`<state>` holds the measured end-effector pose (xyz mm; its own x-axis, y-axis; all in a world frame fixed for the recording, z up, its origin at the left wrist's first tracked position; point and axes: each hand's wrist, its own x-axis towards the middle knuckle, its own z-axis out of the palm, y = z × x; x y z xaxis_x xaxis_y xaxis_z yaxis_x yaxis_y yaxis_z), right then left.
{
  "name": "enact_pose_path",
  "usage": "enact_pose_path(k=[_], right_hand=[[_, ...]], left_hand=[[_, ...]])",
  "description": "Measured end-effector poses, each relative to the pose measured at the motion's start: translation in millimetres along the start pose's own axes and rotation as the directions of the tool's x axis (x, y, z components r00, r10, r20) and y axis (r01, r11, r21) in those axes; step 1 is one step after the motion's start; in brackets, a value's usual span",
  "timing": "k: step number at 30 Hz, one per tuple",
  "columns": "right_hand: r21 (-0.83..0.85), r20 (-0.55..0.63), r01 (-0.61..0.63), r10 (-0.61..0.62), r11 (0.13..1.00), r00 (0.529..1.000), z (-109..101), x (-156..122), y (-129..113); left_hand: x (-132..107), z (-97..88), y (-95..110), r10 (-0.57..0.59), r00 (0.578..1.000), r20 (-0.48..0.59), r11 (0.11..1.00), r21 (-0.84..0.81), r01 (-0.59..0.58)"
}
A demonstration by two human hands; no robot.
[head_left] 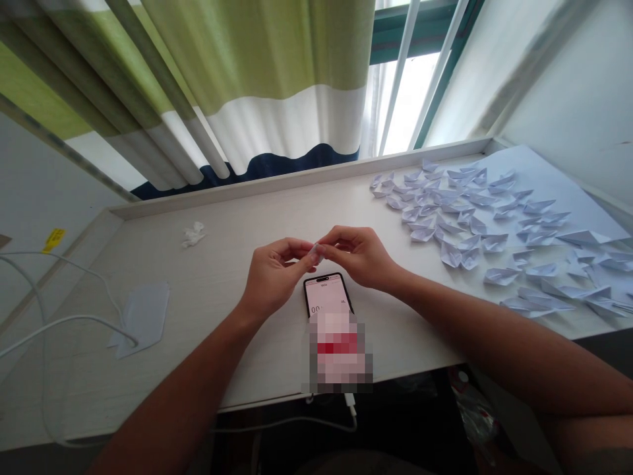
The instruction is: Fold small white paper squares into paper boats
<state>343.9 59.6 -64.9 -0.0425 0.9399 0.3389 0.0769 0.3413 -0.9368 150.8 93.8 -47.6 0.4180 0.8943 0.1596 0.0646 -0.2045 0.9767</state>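
Note:
Between the fingertips of both hands is a small folded piece of white paper (318,251), mostly covered by the fingers. My left hand (277,267) pinches it from the left, thumb towards me. From the right, my right hand (360,256) pinches the same paper, its fingers curled. Just below the hands lies a phone (324,293) with a lit screen showing digits; its lower part is blurred out. Many folded white paper boats (465,218) are spread over the right side of the desk.
The white desk (237,224) has a raised back edge. A crumpled tissue (193,234) lies to the left, with paper sheets (143,316) and white cables (74,321) nearer me. A charging cable (351,404) hangs at the front edge. Curtains (277,59) hang behind the desk.

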Motion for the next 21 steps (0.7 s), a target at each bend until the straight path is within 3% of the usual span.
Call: enact_pose_path(k=[4,13,21], right_hand=[[-0.037,0.01,0.002,-0.002,0.999,1.0,-4,2,0],[0.145,-0.021,0.007,-0.004,0.989,1.0,1,3,2],[0.26,-0.01,-0.047,0.051,0.964,0.999,1,3,-4]], left_hand=[[2,-0.5,0,0.018,1.0,0.006,1.0,-0.012,-0.018],[2,8.7,-5,0.081,0.989,-0.128,0.985,-0.139,-0.098],[0,11.3,0,0.037,0.989,-0.145,0.953,-0.292,-0.079]])
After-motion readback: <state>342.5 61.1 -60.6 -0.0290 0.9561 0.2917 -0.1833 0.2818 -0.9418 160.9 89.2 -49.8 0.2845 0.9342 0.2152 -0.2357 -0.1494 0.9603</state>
